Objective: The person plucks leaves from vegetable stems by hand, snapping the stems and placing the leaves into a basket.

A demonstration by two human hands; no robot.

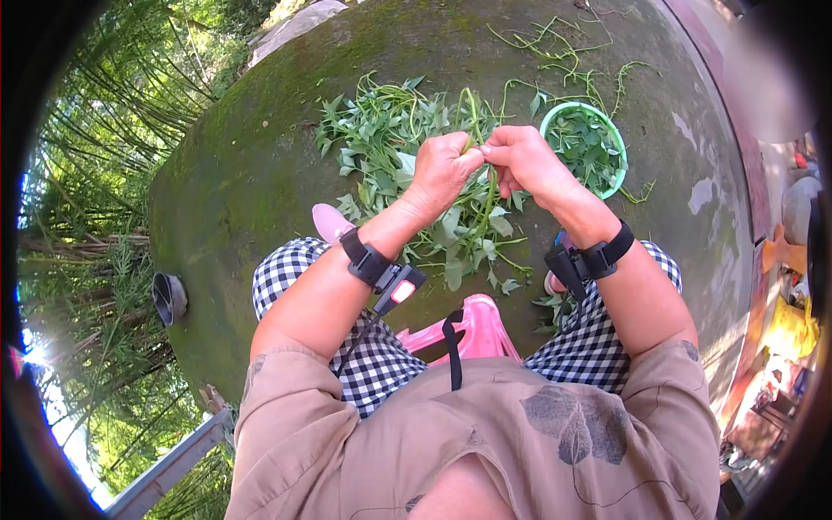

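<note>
My left hand (446, 167) is closed round a green leafy stem (488, 204), which sticks up above the fist and hangs down below it. Touching it at the fingertips, my right hand (526, 162) pinches at the same stem, its fingers curled. Beneath and to the left of both hands lies a loose heap of leafy vines (377, 130) on the ground. Just right of my right hand stands a light green basket (622, 149) with picked leaves (582, 149) inside. Exactly what the right fingertips grip is too small to make out.
Bare stems (568, 54) lie on the mossy ground (251, 147) beyond the basket. A pink stool (485, 328) is between my knees. At the far left are a dark pot (169, 299) and green plants. A yellow bag (790, 329) lies far right.
</note>
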